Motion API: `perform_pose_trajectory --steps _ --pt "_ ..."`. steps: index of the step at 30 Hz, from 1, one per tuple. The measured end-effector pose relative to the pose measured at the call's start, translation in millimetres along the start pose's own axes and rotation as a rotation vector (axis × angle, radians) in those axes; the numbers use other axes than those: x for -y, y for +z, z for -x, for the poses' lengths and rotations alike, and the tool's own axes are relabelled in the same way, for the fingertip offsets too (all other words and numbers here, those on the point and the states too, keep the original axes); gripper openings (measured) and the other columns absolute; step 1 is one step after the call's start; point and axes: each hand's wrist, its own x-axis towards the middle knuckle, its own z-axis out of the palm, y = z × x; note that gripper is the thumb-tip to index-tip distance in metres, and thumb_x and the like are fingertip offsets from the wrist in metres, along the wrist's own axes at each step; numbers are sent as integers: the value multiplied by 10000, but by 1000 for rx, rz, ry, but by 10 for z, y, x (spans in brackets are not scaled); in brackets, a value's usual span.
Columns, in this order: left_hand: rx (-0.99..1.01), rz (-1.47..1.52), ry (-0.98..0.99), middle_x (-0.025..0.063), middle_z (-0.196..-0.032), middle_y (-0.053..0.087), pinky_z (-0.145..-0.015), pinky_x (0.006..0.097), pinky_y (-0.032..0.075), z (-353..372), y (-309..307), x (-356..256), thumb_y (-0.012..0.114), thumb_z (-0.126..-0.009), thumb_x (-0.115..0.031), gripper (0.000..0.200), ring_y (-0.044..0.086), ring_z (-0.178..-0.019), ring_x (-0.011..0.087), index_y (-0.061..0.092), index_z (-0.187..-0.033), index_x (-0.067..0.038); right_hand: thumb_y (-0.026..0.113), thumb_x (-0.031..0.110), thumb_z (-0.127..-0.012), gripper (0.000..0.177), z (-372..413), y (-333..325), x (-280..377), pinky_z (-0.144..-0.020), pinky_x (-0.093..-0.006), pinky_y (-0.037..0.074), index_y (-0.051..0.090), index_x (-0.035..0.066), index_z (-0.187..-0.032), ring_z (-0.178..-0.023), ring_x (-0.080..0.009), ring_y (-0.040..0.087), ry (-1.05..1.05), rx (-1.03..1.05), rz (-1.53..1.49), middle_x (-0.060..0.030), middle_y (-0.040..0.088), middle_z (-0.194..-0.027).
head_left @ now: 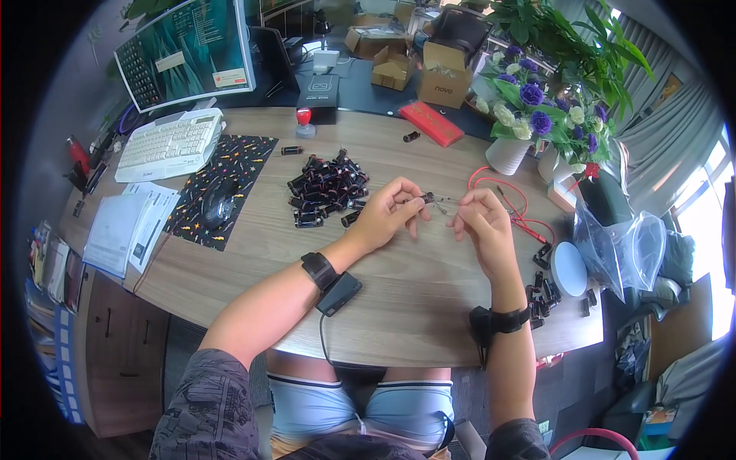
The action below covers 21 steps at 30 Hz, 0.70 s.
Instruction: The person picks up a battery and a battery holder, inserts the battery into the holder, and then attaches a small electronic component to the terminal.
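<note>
Over the middle of the table, my left hand [389,216] pinches a small dark piece [428,197] between thumb and fingertips. A thin, shiny strand [441,207] runs from it toward my right hand [486,221]. The right fingers are bent and drawn together at the strand's other end; what they hold is too small to make out. Beside my left hand lies a heap of small black cylindrical parts with reddish bands [328,184]. More such black parts [543,295] lie near the table's right edge, by my right forearm.
A red cable [524,215] lies right of my right hand, near a white flower pot [507,156]. A pale round lid [569,268] and a clear plastic bag [625,249] are at the right edge. The keyboard [170,144], mouse [219,205] and papers [126,230] are left.
</note>
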Motion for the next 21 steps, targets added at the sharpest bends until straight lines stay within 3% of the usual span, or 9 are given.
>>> perform_pose_trajectory --steps 5,10,14,18,21 --pt "6 42 -9 145 -1042 752 -715 282 554 -7 1 -7 604 -1116 -173 178 701 -740 159 540 -1196 -27 611 76 -1072 146 8 59 33 -955 -395 589 635 -2 -1193 -783 -198 682 -42 34 -292 -117 721 -973" --pt "27 39 76 150 -1072 755 -749 291 564 -30 31 57 626 -1106 -153 176 715 -792 158 548 -1200 -27 630 104 -1082 188 -38 -27 -70 -967 -399 587 653 -23 -1219 -825 -191 681 -37 9 -395 -126 727 -1029" --pt "71 -36 102 125 -1072 762 -767 291 563 19 68 52 670 -1082 -143 173 718 -828 146 590 -1186 -31 637 115 -1083 222 -38 -78 -125 -962 -395 588 656 -39 -1243 -887 -180 681 111 -88 -472 -114 727 -1045" --pt "173 -196 71 85 -1067 756 -821 285 558 33 66 0 713 -1057 -140 160 723 -880 133 650 -1165 -41 652 121 -1079 248 -34 -79 -186 -942 -353 586 664 -52 -1256 -918 -162 677 202 -58 -468 -98 730 -1037" --pt "227 -334 64 67 -1038 756 -844 283 556 48 82 -79 743 -1036 -148 149 727 -905 128 694 -1137 -50 667 127 -1074 264 -35 -68 -179 -884 -298 574 677 -56 -1263 -909 -137 674 185 -22 -304 -82 731 -1029"
